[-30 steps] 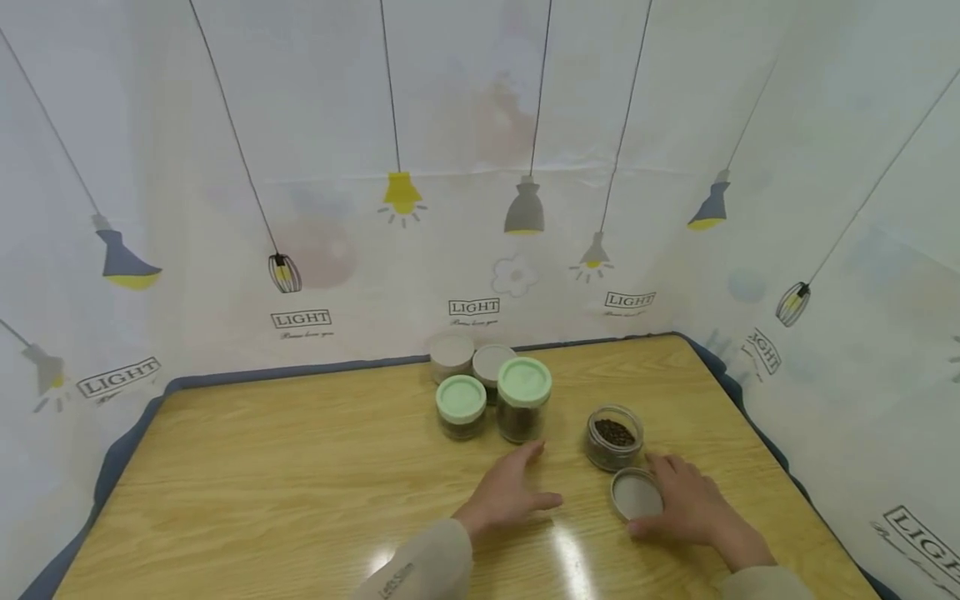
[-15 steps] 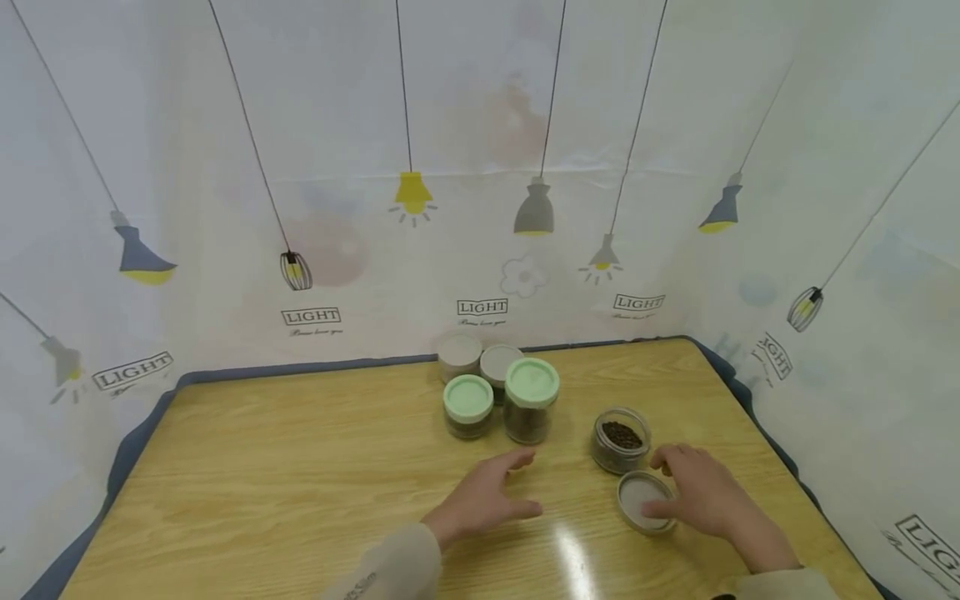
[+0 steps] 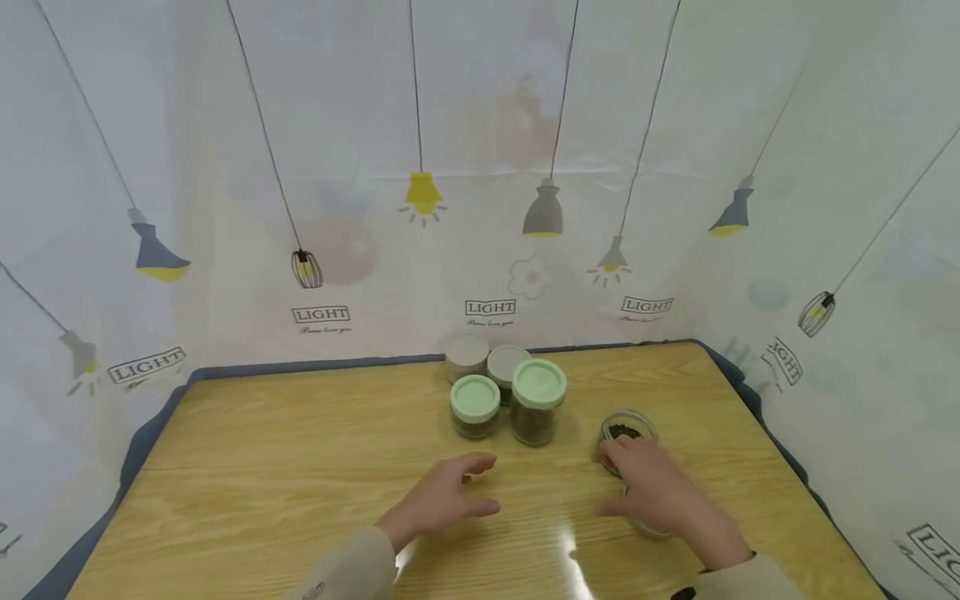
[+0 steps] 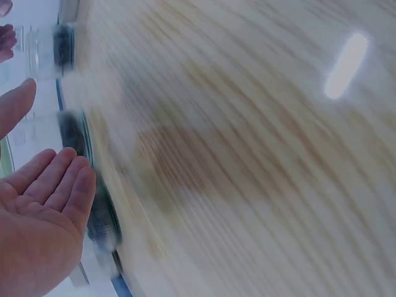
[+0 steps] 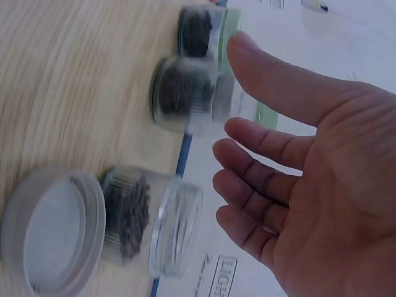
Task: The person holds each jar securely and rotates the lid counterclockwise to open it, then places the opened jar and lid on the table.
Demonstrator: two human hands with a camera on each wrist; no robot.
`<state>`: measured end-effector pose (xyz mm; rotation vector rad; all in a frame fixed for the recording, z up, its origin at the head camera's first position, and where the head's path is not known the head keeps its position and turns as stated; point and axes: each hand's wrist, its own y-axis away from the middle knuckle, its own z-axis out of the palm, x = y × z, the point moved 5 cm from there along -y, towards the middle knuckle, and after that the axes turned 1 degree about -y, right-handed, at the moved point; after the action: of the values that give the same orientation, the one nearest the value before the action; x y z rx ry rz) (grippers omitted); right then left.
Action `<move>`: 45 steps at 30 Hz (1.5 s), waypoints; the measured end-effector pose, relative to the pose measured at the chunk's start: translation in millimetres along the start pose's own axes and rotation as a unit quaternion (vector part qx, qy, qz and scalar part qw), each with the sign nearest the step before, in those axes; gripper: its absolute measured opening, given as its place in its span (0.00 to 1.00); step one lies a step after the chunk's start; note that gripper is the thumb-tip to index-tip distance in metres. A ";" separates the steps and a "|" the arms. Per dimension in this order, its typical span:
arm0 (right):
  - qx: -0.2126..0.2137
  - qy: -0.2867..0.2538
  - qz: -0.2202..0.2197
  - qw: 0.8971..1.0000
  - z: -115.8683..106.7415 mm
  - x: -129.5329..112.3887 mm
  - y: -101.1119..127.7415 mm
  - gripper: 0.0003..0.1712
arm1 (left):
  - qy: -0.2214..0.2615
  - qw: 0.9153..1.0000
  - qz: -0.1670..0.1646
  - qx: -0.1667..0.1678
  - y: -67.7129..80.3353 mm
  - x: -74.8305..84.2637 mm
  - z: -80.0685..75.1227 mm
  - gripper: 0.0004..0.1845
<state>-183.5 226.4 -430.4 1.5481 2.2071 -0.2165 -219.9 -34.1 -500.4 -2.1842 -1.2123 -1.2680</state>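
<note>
My right hand hovers with fingers spread over an uncovered glass jar and its grey lid. Dark grains partly fill the jar. Inner side up, the lid lies on the table beside it; in the head view the hand hides most of it. Nothing is in the right palm. Left of that, my left hand is held above the table, thumb apart from the fingers, with nothing in it. Nearest beyond it are a short jar with a green lid and a taller green-lidded jar.
Two more jars with grey lids, the left one and the right one, stand behind the green-lidded jars by the back edge. A printed cloth walls in the wooden table at the back and sides.
My right hand has let go of the lid's rim, lifted and moved left over the lid and jar. My left hand has drawn back to the left, away from the jars.
</note>
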 end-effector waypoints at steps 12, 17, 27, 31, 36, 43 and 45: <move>-0.036 -0.018 -0.058 0.998 36.5 -37.6 -27.7 0.35 | -0.022 0.998 -0.017 0.057 15.7 -16.1 -26.6 0.32; -0.053 -0.008 -0.074 0.996 44.7 -46.5 -35.8 0.35 | -0.016 0.997 -0.024 0.069 19.5 -16.6 -36.4 0.32; -0.069 -0.008 -0.078 0.995 60.7 -56.0 -55.2 0.36 | -0.026 0.995 -0.044 0.086 19.6 -22.2 -48.4 0.34; -0.077 -0.020 -0.073 0.994 64.9 -60.3 -60.7 0.36 | -0.021 0.993 -0.064 0.099 17.7 -25.8 -52.9 0.35; -0.078 -0.029 -0.066 0.994 66.9 -63.4 -63.5 0.36 | -0.014 0.991 -0.082 0.107 10.9 -29.4 -55.0 0.37; -0.087 -0.033 -0.055 0.994 69.4 -65.5 -67.8 0.37 | -0.011 0.984 -0.122 0.126 -3.2 -28.5 -56.3 0.38; -0.086 -0.032 -0.057 0.994 70.0 -66.6 -68.9 0.37 | -0.005 0.982 -0.136 0.134 -7.7 -27.6 -56.0 0.40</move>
<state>-210.3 118.7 -472.2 1.3081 2.2028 -0.1054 -263.0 -79.5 -493.8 -1.8831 -1.6260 -1.1147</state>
